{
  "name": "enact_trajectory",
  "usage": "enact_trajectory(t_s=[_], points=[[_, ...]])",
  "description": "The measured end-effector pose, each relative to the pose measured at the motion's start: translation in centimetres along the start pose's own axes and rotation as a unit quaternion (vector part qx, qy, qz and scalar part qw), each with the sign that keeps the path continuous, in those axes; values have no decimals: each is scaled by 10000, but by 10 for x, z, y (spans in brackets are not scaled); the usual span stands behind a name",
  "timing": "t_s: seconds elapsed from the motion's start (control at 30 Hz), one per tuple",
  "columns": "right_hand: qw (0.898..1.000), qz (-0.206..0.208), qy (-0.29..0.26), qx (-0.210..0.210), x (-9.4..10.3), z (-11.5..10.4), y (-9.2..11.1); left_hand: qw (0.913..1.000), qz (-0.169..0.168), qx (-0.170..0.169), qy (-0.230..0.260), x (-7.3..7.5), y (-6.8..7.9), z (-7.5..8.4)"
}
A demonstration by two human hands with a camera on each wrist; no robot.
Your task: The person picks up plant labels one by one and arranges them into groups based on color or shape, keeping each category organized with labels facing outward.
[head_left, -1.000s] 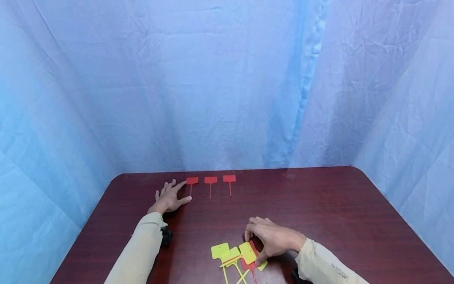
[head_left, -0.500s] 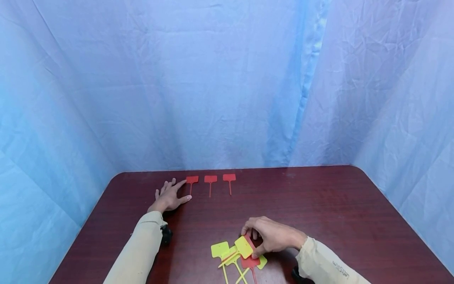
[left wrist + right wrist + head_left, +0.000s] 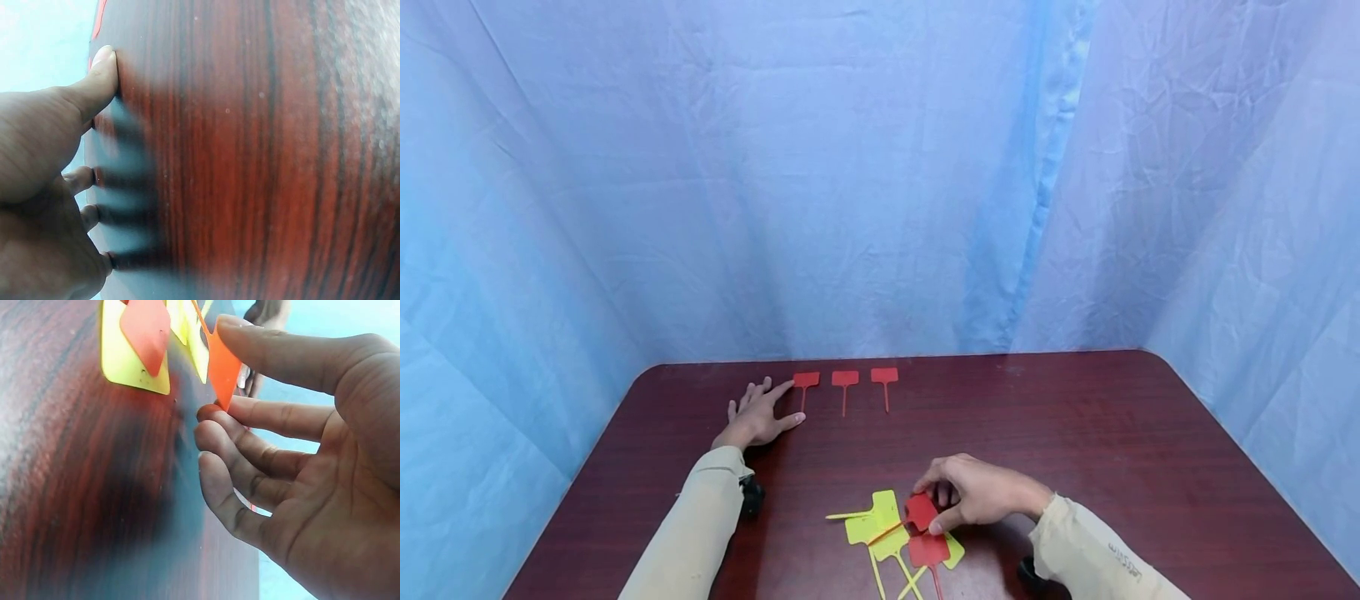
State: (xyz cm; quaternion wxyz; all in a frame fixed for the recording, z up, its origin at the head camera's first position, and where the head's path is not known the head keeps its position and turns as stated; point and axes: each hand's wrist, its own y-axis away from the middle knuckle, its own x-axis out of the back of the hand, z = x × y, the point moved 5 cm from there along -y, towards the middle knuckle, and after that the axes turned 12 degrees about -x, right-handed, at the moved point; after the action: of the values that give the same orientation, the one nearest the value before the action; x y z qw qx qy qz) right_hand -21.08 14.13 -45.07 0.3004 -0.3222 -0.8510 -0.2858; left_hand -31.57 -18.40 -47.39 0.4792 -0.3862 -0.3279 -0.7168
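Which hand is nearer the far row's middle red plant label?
Left. The left hand is left of the middle red plant label, beside the leftmost label; the right hand is farther, below and right in the head view.

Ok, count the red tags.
5: left tag, middle tag, right tag lined up far away; held tag in the right hand; near tag among yellow tags. More may hide beneath.

"Where's the held red tag (image 3: 921, 511)?"
"Pinched in the right hand (image 3: 981, 490), stem slanting left."
"And the others?"
"Three red tags (image 3: 845, 378) lie in a row far back on the desk (image 3: 1090, 425); another red tag (image 3: 929, 549) overlaps yellow tags (image 3: 891, 540), loosely heaped."
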Motion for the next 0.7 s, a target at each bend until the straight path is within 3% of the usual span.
enact_trajectory(t_s=[0.17,0.43,0.7], points=[[9972,-335,-651,-131,2,6,2,10000,19,6,-4,0,1,1],[9896,-533,-1298,325,5,13,2,10000,22,-5,18,1,2,3],[9815,-106,-1897,-221,15,28,-7,10000,9,-16,54,1,2,1]])
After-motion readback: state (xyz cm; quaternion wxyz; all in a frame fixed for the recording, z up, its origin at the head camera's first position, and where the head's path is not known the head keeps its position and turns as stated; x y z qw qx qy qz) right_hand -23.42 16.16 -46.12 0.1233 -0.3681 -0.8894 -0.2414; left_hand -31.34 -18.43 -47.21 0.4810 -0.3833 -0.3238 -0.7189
